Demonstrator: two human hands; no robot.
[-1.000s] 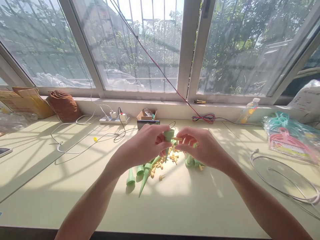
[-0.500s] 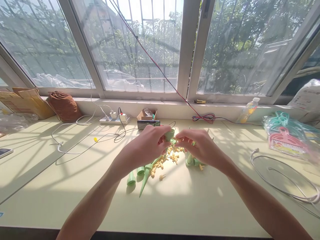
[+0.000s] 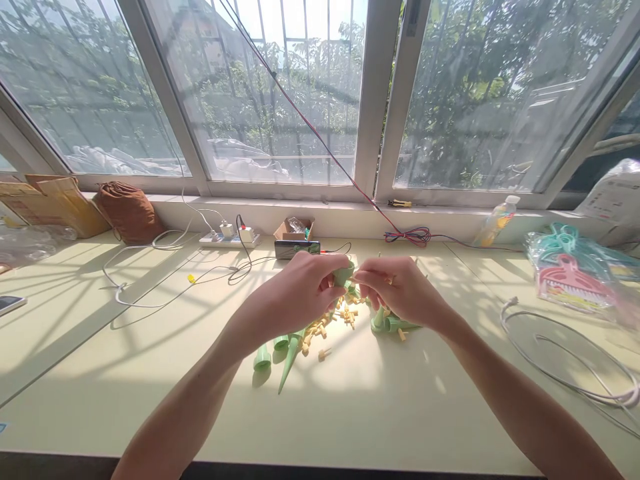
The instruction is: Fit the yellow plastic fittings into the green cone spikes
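My left hand [image 3: 300, 290] is closed round a green plastic cone-shaped piece [image 3: 343, 275], held above the table with its wide end towards the right. My right hand [image 3: 403, 288] pinches at that end, fingertips on a small yellow peg-like part [image 3: 353, 281], mostly hidden by the fingers. Below the hands lies a heap of small yellow plastic parts [image 3: 346, 315]. Beside the heap, left of it, are a long green spike [image 3: 289, 365] and short green cones [image 3: 262, 359]. More green pieces [image 3: 393, 324] lie under my right hand, partly covered by it.
A phone [image 3: 297, 249] leans on a small cardboard box [image 3: 295, 230] behind the hands. A power strip [image 3: 230, 240] with white cables stands back left. On the right are a coiled grey cable [image 3: 565, 383], a bottle [image 3: 497, 221] and bagged dustpan sets [image 3: 570, 277].
My right hand has curled further and shifted a little right at the cone's end. The green cone has tilted slightly and moved a touch to the right in my left hand.
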